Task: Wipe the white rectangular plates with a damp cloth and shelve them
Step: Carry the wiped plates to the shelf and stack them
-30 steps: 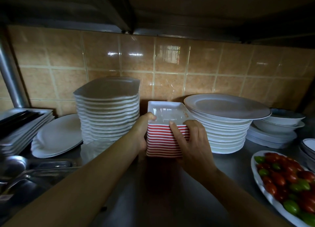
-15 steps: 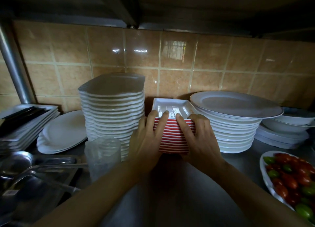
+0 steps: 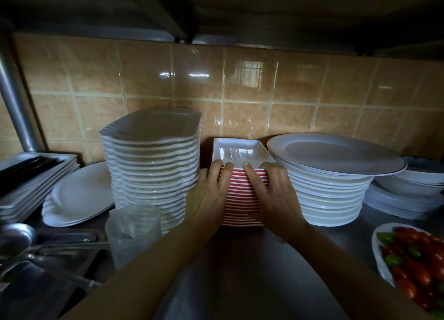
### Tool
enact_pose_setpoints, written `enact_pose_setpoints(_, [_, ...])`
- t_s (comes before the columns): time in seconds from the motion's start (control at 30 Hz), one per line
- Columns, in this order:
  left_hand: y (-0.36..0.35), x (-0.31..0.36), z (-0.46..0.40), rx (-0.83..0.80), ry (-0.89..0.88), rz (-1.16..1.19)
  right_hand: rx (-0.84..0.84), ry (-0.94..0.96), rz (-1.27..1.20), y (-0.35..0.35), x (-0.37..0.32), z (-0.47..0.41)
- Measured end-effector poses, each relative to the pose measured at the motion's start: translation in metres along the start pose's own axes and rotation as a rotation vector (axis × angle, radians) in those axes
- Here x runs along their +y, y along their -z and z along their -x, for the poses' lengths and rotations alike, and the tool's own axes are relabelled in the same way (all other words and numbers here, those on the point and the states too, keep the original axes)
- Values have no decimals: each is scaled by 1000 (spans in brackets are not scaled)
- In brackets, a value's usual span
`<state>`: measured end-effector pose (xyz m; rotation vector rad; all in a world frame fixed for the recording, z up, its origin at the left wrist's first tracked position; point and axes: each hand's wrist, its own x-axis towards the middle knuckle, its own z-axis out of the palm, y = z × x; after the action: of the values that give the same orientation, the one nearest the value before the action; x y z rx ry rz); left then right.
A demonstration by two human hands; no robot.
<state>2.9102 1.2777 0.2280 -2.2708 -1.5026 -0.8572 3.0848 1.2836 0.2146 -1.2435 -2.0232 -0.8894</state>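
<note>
Here, rectangular plate stack between left hand and right hand.

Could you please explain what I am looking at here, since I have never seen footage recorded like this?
There is no machine: a person wears a wide-angle camera on the head, looking forward and down, so you see their own arms. This is the only view.

The left hand and right hand press with straight fingers against the near face of a stack of rectangular plates, white inside with red-striped sides, standing on a steel counter near the tiled wall. Nothing is lifted or gripped.

Left of it stands a tall stack of white wavy-edged plates, with a clear plastic cup in front. Right of it is a stack of round white plates. At the far right, a dish of red and green tomatoes.
</note>
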Motion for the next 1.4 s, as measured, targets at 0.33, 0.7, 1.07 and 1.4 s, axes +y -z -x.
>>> enact_pose_setpoints(0.33, [-12, -8, -2, -29, -17, 40, -31, 7, -56, -7, 4, 2])
enact_pose_setpoints(0.7, [-4, 1, 3, -12, 17, 10, -165, -60, -80, 8, -3, 2])
enact_pose_setpoints(1.07, [54, 12, 28, -75, 76, 14, -151, -211, -239, 48, -44, -3])
enact_pose_setpoints(1.4, [152, -25, 107, 154, 75, 69, -101, -152, -384, 117, -136, -17])
